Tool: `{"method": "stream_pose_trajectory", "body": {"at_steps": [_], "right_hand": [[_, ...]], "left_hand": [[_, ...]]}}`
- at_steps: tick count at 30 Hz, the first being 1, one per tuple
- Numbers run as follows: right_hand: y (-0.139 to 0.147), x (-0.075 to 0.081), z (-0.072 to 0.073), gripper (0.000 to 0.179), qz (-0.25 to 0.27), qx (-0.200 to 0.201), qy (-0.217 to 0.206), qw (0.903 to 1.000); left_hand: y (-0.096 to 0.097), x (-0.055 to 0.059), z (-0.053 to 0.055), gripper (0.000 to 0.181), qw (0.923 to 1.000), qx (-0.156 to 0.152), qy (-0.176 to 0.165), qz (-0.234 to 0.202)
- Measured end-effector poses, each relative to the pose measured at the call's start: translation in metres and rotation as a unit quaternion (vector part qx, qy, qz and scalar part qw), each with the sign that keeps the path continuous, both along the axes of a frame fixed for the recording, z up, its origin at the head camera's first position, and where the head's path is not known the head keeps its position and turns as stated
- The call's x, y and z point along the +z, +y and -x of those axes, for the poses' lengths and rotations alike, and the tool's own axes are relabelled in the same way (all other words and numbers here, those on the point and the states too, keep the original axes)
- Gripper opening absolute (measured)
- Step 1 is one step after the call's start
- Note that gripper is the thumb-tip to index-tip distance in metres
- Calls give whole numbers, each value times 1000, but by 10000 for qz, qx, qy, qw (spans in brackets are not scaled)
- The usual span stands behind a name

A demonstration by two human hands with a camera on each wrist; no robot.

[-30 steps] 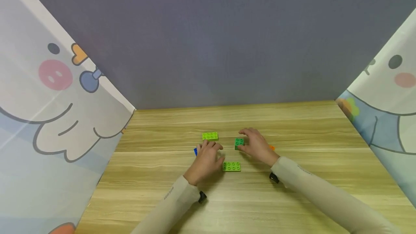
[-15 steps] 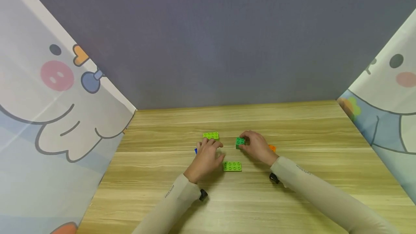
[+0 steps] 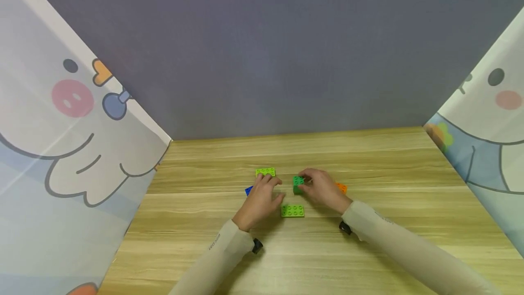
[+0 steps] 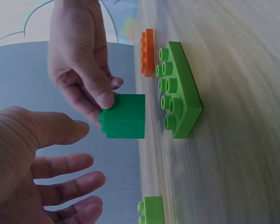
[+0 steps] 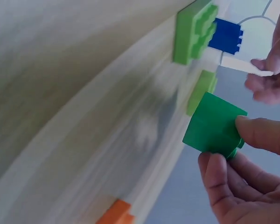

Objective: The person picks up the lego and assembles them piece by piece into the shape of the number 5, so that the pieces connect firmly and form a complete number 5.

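Observation:
A dark green brick (image 3: 298, 186) with studs is pinched between the thumb and fingers of my right hand (image 3: 324, 189). In the right wrist view the green brick (image 5: 212, 122) appears raised off the table, tilted, its studs toward the palm. My left hand (image 3: 259, 201) hovers to its left with spread fingers and holds nothing. A flat lime-green brick (image 3: 292, 211) lies between the hands, nearer the body. Another lime brick (image 3: 265, 171) lies beyond the left fingertips. Under the left hand a blue brick (image 3: 248, 190) is mostly hidden.
An orange brick (image 3: 341, 188) lies behind the right hand, partly covered by it. The wooden table (image 3: 196, 158) ends at a grey back panel (image 3: 286, 58). Cartoon-printed side panels (image 3: 135, 149) stand to the left and right.
My right fingers have closed on the green brick and moved it slightly left and toward the body. The left hand has stayed nearly still.

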State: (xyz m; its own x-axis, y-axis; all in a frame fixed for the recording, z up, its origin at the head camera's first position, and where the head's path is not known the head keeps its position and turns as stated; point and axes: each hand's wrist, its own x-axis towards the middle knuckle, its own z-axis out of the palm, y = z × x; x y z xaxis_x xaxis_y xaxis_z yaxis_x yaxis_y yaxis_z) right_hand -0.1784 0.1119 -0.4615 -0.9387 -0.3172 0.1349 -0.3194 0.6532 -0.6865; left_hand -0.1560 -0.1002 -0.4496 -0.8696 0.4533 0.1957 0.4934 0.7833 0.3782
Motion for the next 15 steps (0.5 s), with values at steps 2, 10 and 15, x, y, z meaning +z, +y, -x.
{"method": "stream_pose_trajectory", "body": {"at_steps": [2,10,15], "right_hand": [[-2,4,-4,31,98,152,-21,9998],[-5,12,-14,33,373,541,12,9978],[-5,17,-19,34,429,682,138,9967]], "left_hand": [[0,1,0,37,10000,7,-35,-51],[0,4,0,44,9990,-149,-290,-319],[1,6,0,41,9979,-389,-176,-493]]}}
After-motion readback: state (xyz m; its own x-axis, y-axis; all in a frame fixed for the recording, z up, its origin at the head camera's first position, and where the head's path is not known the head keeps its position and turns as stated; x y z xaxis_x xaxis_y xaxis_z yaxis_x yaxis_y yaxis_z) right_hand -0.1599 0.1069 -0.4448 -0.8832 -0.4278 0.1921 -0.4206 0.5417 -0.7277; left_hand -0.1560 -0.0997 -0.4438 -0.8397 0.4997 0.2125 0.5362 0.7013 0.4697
